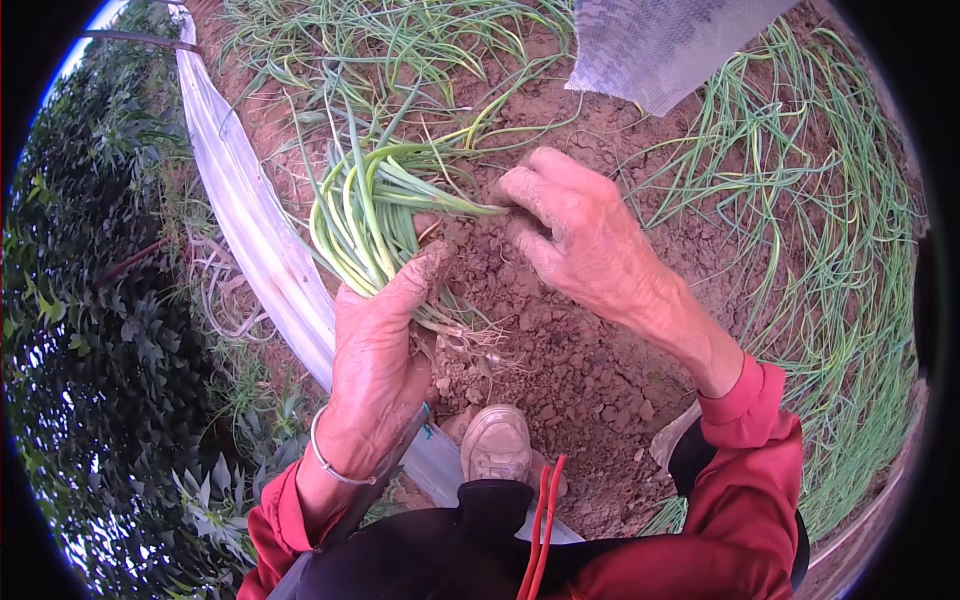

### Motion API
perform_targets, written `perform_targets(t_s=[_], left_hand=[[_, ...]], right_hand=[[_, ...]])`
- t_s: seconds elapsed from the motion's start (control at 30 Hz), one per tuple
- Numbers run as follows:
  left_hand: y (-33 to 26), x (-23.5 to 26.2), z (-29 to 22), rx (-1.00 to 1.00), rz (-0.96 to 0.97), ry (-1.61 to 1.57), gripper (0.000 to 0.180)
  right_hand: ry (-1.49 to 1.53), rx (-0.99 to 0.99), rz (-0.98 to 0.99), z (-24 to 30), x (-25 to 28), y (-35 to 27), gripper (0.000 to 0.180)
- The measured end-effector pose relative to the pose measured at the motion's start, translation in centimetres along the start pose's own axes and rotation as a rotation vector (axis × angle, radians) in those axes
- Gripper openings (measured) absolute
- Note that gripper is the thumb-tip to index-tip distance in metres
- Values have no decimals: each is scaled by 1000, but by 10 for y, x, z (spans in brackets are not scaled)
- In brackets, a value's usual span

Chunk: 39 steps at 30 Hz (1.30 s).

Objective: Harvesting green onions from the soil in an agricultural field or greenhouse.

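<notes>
My left hand (372, 345) is closed around a bunch of scallions (365, 215), with the thumb pressed across the stems. The green leaves bend over above that hand and run to the right. Pale, soil-dusted roots (470, 335) stick out below the thumb. At the right end of the leaves, my right hand (580, 230) pinches the gathered tips between thumb and fingers. Both hands are dirty with soil, and a bangle (330, 462) circles my left wrist.
Crumbly brown soil (580, 370) lies beneath my hands. Growing scallions (830, 220) sprawl along the right and top. White plastic sheeting (245, 190) runs down the left beside leafy plants (100, 300). A grey mesh piece (670, 45) hangs at the top. My shoe (497, 443) and red cords (543, 525) show below.
</notes>
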<state>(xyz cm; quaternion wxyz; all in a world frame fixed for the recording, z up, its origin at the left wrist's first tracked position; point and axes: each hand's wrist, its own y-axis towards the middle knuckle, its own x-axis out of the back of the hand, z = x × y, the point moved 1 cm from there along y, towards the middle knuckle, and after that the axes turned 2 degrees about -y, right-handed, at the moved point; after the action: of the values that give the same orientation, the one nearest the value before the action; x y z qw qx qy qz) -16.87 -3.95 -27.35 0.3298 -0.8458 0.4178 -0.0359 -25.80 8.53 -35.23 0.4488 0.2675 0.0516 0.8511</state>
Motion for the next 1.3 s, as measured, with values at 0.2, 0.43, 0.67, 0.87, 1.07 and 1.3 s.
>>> perform_targets(t_s=[0.2,0.43,0.67,0.87,1.07,1.3], left_hand=[[3,7,-6,-74,-54,-42,34],[4,8,-13,-61,-141,-107,32],[6,16,-19,-73,-136,-172,34],[4,10,-22,-89,-174,-130,33],[0,13,-24,-88,-188,-145,33],[-7,14,-28,-64,-139,-90,34]], right_hand=[[-299,-434,-228,-130,23,15,18],[-299,-544,-97,-201,-9,56,19],[-585,-661,86,-215,-22,66,21],[-518,-671,189,-214,-21,81,24],[-582,-681,211,-218,-32,83,26],[-787,-547,181,-237,-28,75,28]])
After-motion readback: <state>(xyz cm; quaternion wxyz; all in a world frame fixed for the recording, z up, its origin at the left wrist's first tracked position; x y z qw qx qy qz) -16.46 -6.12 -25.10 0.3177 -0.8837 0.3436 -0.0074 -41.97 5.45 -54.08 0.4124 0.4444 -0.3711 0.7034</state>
